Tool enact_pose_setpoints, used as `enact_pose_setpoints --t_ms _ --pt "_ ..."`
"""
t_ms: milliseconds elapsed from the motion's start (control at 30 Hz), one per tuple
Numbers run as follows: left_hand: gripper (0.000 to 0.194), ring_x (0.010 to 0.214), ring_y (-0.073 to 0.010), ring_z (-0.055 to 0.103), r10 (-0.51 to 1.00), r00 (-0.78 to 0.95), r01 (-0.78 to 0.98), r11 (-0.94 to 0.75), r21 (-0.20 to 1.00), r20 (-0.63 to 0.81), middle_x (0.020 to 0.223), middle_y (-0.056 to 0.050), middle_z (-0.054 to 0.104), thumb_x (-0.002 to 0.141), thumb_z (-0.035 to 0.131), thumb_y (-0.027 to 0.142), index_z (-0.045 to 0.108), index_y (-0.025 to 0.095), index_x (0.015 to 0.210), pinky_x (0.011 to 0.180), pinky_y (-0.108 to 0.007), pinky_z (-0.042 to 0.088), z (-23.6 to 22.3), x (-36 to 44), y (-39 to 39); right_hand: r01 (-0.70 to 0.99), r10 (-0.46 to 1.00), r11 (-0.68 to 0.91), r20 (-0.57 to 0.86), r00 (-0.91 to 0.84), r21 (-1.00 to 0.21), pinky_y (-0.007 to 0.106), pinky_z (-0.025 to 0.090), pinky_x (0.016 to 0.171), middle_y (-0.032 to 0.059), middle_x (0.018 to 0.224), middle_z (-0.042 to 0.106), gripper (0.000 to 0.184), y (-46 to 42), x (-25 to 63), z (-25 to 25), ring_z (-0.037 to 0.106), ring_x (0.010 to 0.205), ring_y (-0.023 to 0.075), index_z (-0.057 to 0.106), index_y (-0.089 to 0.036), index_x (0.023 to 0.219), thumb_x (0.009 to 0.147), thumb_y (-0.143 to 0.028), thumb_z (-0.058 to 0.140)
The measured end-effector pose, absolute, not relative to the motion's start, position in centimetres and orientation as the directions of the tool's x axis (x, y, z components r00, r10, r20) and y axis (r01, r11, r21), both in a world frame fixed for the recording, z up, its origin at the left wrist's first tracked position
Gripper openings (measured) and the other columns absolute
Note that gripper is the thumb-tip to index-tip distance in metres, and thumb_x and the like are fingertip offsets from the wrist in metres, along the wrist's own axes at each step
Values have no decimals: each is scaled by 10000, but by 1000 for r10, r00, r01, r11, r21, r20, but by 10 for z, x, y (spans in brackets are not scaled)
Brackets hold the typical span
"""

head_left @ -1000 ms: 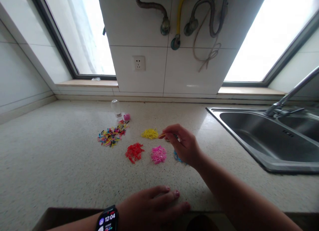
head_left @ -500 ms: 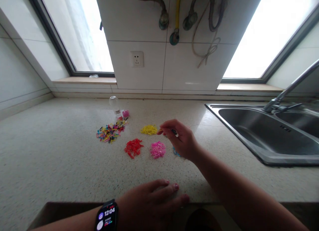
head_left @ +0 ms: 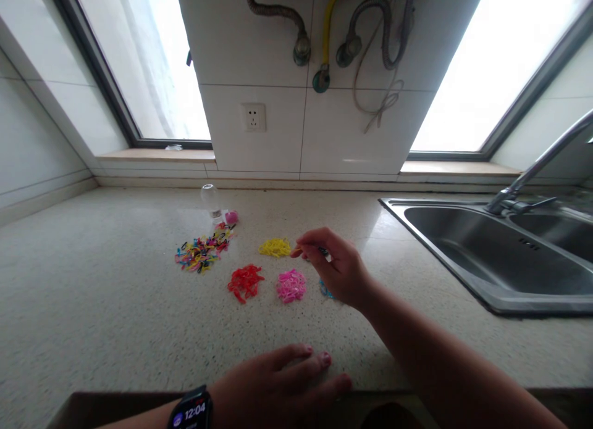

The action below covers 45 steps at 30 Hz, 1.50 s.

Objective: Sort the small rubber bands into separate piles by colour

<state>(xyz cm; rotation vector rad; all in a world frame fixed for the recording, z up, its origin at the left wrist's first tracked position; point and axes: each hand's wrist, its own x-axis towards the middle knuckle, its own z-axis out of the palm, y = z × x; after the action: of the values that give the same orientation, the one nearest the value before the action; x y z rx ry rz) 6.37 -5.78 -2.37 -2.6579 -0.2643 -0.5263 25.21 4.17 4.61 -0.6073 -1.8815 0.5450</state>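
Note:
My right hand (head_left: 340, 265) is held above the counter just right of a pile of yellow rubber bands (head_left: 275, 247). Its thumb and forefinger are pinched together; whatever is between them is too small to name. Partly hidden under that hand are some blue bands (head_left: 325, 289), and a dark bit shows behind its fingers. Pink bands (head_left: 291, 286) and red bands (head_left: 245, 283) lie in separate heaps nearer to me. Farther left spreads a mixed-colour heap of small bands (head_left: 200, 254). My left hand (head_left: 282, 379) rests at the counter's front edge, fingers stretched out, holding nothing.
A clear bottle (head_left: 210, 202) stands behind the mixed heap, with a pink cap-like piece (head_left: 231, 216) beside it. On the right, a steel sink (head_left: 456, 256) with a faucet (head_left: 514, 194) is set into the speckled counter (head_left: 115, 299). A tiled wall (head_left: 259, 151) rises behind.
The view has tilted up slightly, so the counter things sit a little lower. Both hands keep nearly the same places, the right still pinched beside the yellow pile.

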Motion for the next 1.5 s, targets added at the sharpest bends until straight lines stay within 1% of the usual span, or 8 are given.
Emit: enact_pose_setpoints --t_ms 133,400,667,933,1167,1267,1400,1500 --pt "434 1291 -146 519 101 910 260 -895 -363 403 1438 -16 608 1037 542 354 555 200 1443 1073 -257 449 -27 63 -57 157 625 774 704 -337 -613 252 556 738 7 910 774 109 41 252 48 729 823 112 613 -227 1084 991 -205 560" --pt "447 1284 -141 526 96 908 252 -904 -347 409 1434 -13 614 1054 501 376 541 186 1457 1088 -261 440 -25 62 -56 178 624 777 702 -343 -604 269 565 742 10 908 770 113 40 253 48 729 819 121 613 -233 1086 991 -211 557" --pt "468 1279 -130 531 103 910 249 -910 -331 401 1380 -11 655 1063 487 355 497 163 1489 1083 -260 441 -25 61 -56 182 619 781 704 -347 -597 258 556 731 -1 887 764 104 42 253 45 716 799 108 609 -233 1081 995 -207 556" --pt "504 1304 -149 518 102 909 248 -911 -328 405 1394 -31 643 1038 536 381 499 155 1487 1089 -267 445 -27 61 -57 169 677 731 669 -309 -661 264 564 694 11 874 749 101 41 253 46 711 784 118 609 -227 1074 999 -264 551" --pt "497 1296 -145 520 101 910 247 -911 -331 402 1435 -17 613 1029 555 376 512 161 1476 1071 -263 458 -26 62 -56 177 646 759 692 -321 -626 274 559 708 11 892 741 109 42 252 46 708 797 124 607 -232 1074 977 -212 563" --pt "479 1290 -134 524 101 906 248 -913 -323 412 1407 -11 635 1052 509 356 497 156 1487 1073 -259 454 -27 62 -56 204 642 765 694 -327 -611 279 549 705 10 885 736 112 43 253 45 690 782 125 608 -231 1068 963 -208 573" --pt "428 1299 -143 523 99 907 252 -906 -340 409 1459 -9 593 1064 476 342 536 185 1458 1096 -268 433 -29 62 -56 249 632 774 692 -349 -581 285 529 711 2 878 711 80 46 255 45 653 780 124 608 -240 1022 954 -204 586" --pt "448 1302 -140 518 114 909 259 -908 -329 401 1431 -23 615 1059 490 358 525 180 1468 1094 -263 434 -27 62 -57 258 614 789 695 -374 -558 297 520 722 3 884 691 65 47 256 45 638 797 132 616 -245 986 949 -197 592"
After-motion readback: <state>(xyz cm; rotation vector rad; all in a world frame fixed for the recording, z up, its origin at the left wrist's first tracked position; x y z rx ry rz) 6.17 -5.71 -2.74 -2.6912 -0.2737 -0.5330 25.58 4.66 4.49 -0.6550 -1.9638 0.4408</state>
